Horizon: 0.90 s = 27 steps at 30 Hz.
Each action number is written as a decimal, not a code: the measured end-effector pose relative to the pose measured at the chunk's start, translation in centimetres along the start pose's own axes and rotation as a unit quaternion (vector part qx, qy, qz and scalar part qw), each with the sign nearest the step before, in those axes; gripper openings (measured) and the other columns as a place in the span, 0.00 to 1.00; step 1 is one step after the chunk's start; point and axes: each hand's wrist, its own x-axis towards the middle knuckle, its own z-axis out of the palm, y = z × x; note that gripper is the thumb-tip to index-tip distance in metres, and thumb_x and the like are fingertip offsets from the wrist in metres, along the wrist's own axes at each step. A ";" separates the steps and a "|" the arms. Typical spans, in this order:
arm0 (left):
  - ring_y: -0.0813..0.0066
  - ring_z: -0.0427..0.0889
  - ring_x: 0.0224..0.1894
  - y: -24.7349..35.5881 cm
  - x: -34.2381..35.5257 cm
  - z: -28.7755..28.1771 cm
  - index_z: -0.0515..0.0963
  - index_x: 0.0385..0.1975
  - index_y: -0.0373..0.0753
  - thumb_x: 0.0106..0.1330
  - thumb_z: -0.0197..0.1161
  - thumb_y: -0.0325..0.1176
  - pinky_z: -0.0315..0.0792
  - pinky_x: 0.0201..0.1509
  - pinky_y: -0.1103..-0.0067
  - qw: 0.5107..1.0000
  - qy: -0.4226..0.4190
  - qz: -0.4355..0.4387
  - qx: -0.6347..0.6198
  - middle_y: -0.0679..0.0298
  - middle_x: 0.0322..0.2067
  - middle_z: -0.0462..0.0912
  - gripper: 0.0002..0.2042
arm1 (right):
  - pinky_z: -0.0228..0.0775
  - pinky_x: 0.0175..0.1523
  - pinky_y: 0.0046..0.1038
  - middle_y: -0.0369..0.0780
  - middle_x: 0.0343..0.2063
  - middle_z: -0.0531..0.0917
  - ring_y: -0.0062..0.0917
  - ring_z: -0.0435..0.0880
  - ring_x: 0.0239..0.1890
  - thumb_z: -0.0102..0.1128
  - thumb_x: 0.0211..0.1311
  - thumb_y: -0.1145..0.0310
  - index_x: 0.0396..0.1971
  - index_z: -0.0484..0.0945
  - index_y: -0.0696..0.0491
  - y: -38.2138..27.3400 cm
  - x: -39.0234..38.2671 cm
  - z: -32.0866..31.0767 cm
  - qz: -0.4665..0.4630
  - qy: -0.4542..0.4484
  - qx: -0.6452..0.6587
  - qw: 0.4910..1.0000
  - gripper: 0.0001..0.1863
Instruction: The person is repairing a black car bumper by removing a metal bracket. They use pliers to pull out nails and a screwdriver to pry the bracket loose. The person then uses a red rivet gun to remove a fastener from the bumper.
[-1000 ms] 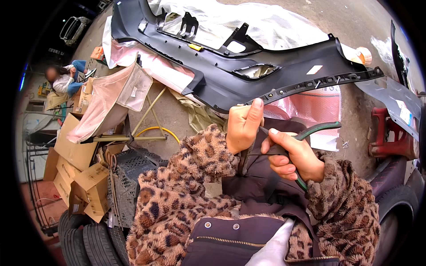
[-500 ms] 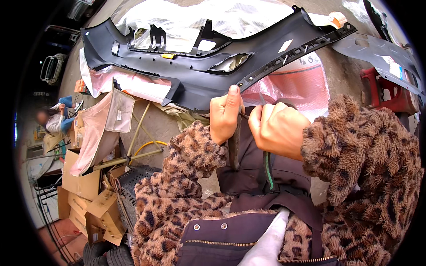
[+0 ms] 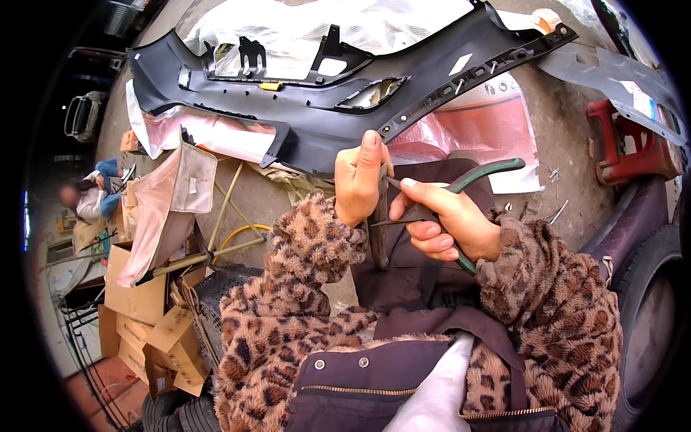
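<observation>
While the left hand [image 3: 358,181] is curled into a fist with its thumb pointing up, the right hand [image 3: 455,222] is wrapped around a cutting tool with green handles [image 3: 484,173]. The left fingers grip a long dark strip [image 3: 379,241], which hangs below the fist in front of the person's dark trousers [image 3: 389,291]. One green handle sticks out above the right hand and slants up to the right, while the other shows below the curled fingers, so the handles stand well spread. The right thumb lies along the tool near its pivot, and the dark, narrow blades stand apart and point left, toward the strip. Whether either blade touches the strip, I cannot tell.

The strip lies at the left hand and just left of the right fingertips; the tool fills most of the space between the two hands. Both hands are close together, with the right slightly lower. Beyond them, a large black bumper [image 3: 302,122] lies across pink and white wrapping [image 3: 475,119], its near edge just above the left thumb in this view. Loose screws [image 3: 558,212] lie on the ground to the right.
</observation>
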 end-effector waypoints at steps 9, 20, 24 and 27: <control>0.79 0.66 0.18 -0.1 0.7 0.6 0.72 0.14 0.33 0.81 0.39 0.50 0.59 0.25 0.79 0.992 -0.099 0.040 -0.071 0.64 0.14 0.72 0.34 | 0.48 0.10 0.18 0.28 0.14 0.62 0.13 0.57 0.10 0.43 0.77 0.47 0.43 0.76 0.54 3.8 -1.1 1.3 -0.021 -0.095 0.312 0.945 0.23; 0.80 0.68 0.18 -1.2 1.9 -0.9 0.73 0.14 0.35 0.79 0.37 0.57 0.61 0.24 0.81 0.993 -0.075 -0.051 -0.077 0.65 0.15 0.72 0.36 | 0.70 0.22 0.39 0.43 0.18 0.76 0.41 0.80 0.19 0.62 0.66 0.60 0.29 0.74 0.54 3.4 -2.2 2.2 -0.420 0.259 -0.700 0.515 0.13; 0.73 0.65 0.16 -1.1 1.8 -0.7 0.67 0.13 0.35 0.80 0.36 0.54 0.58 0.19 0.79 0.993 -0.042 -0.033 -0.101 0.60 0.12 0.66 0.34 | 0.70 0.22 0.36 0.42 0.17 0.76 0.38 0.81 0.18 0.61 0.66 0.57 0.28 0.72 0.54 2.7 -1.6 1.2 -0.353 0.240 -0.768 0.478 0.16; 0.73 0.64 0.16 -1.1 2.0 -0.5 0.68 0.14 0.35 0.81 0.36 0.53 0.58 0.20 0.79 0.993 -0.042 -0.026 -0.107 0.60 0.12 0.66 0.34 | 0.70 0.21 0.36 0.42 0.17 0.76 0.36 0.81 0.18 0.61 0.66 0.57 0.28 0.72 0.53 1.8 -1.2 0.5 -0.348 0.246 -0.797 0.428 0.16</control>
